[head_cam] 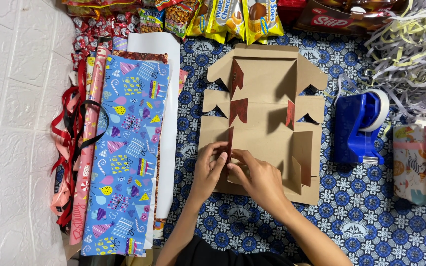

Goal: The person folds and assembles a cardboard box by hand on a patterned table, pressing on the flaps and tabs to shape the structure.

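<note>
Folding a flat brown cardboard box blank [265,118], the person had both hands at its lower left corner, about seven o'clock on the blank. The left hand [209,170] pinched a narrow side flap [229,145], fingers closed on its edge, while the right hand [258,178] pressed on the panel just beside it, fingers narrow. I judged the flap-creasing step to be under way. A blue tape dispenser [358,127] stood at three o'clock, rolled gift wrap [124,152] at nine.
</note>
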